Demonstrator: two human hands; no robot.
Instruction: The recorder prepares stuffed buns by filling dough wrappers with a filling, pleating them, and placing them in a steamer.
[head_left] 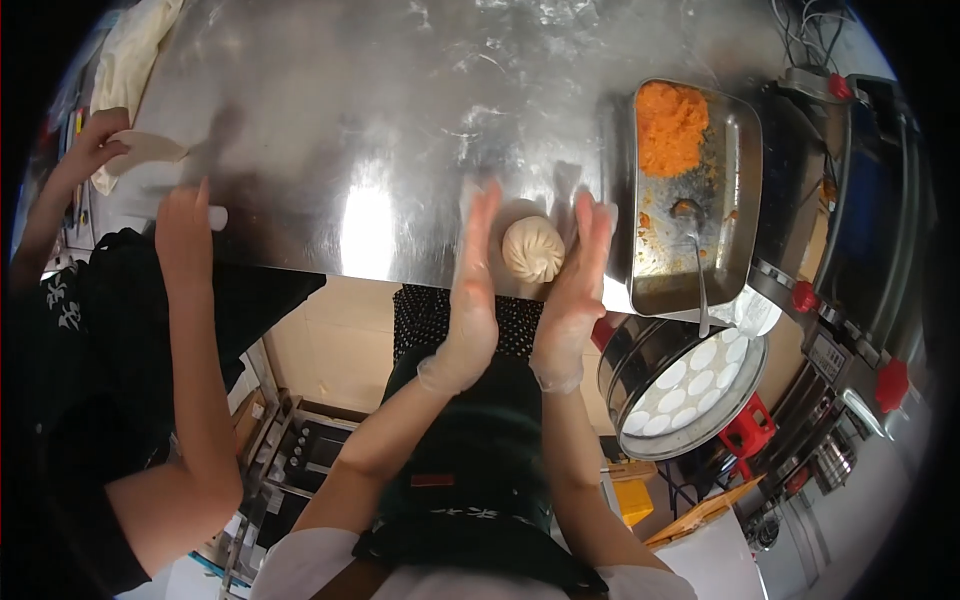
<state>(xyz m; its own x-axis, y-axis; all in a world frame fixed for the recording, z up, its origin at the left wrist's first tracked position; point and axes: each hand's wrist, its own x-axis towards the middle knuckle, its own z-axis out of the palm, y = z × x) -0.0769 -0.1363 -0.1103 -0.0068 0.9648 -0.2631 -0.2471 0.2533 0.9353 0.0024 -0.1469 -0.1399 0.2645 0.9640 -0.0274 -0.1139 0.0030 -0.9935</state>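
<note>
A pleated dough bun (533, 250) sits on the steel table near its front edge, its folds swirling to the centre of the top. My left hand (474, 290) stands upright along its left side, fingers straight, in a clear thin glove. On the other side my right hand (578, 285), gloved the same way, is held with its fingers stretched out and its palm toward the bun. Both hands are open around it; whether the palms touch the dough I cannot tell.
To the right lies a steel tray (755, 180) with orange shredded filling (672, 128) and a spoon (700, 265). Below it, a round steamer (625, 400) holds several white discs (700, 380). At left, a co-worker's hands hold a dough wrapper (152, 147) and a rolling pin (216, 217).
</note>
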